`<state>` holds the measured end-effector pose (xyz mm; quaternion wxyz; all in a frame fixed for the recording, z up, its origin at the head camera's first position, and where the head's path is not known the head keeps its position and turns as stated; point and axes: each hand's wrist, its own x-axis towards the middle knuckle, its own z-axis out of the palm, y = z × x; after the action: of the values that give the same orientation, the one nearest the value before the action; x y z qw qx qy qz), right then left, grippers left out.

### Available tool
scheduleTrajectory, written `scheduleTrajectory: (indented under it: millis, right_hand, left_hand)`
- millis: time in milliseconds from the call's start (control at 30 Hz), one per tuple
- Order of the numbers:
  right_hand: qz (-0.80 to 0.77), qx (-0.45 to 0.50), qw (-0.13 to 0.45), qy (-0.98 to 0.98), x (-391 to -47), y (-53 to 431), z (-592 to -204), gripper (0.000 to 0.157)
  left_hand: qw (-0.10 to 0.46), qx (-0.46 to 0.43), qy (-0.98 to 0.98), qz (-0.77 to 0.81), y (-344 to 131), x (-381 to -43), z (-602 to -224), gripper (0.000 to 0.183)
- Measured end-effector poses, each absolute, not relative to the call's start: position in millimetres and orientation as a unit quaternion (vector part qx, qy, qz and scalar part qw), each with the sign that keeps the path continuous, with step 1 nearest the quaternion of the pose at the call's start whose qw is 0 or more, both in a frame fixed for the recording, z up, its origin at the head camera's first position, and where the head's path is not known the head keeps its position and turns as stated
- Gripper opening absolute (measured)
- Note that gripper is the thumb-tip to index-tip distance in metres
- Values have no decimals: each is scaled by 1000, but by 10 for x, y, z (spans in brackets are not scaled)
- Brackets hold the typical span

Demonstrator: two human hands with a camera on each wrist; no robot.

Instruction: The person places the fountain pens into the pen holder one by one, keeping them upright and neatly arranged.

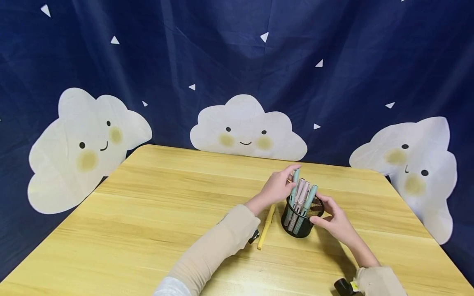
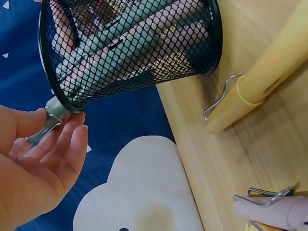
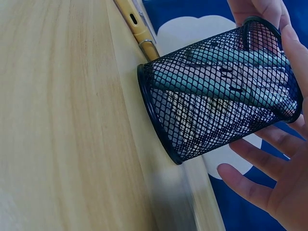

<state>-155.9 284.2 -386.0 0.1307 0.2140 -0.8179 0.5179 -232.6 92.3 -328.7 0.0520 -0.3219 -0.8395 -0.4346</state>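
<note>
Blue backdrop point(image 1: 166, 61) is hanging beyond the table's point(image 1: 148, 213) far edge, a white cloud point(image 1: 66, 156) showing past the far left corner. Left sleeve point(image 1: 218, 242) is slanting over the tabletop. Pink pen point(image 2: 274, 211) is lying left of the yellow pen point(image 1: 266, 227) — left wrist view only — and the yellow one is lying just left of the cup point(image 1: 309, 227). Left hand point(image 1: 274, 189) is pinching a green pen point(image 1: 296, 174) near its top; its lower part is standing inside the cup. Cup is standing upright, nearer the right edge than the left, holding other pens point(image 1: 311, 197), pink and green. Right hand point(image 1: 335, 220) is holding the cup's right side — thumb at the near rim, lower fingers spreading wide.
</note>
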Motion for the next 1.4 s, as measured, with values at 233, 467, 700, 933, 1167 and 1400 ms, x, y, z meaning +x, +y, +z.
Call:
scheduleTrajectory:
  millis: [233,467,700,933,1167,1400]
  right_hand:
    - [518,213,132,-818,-1563,2839,-3861,59]
    - [520,211,129,-818,-1560,2838,-3859,59]
    - [515,206,130,-822,-1550,2833,-3852,59]
    - [510,202,134,-825,-1545,2825,-3841,59]
    - [507,202,133,-827,-1544,2821,-3829,59]
    - [507,204,130,-828,-1540,2824,-3826,59]
  left_hand:
    - [47,-325,-844,-424,921,-2327,-3297,49]
    - [32,-319,-851,-415,924,-2320,-3305,48]
    - [33,-323,-848,-418,909,-2330,-3311,48]
    - [29,-330,-845,-420,887,-2327,-3307,45]
    - [24,-331,-841,-428,880,-2324,-3305,43]
    - [19,-337,-839,-426,871,-2332,-3314,38]
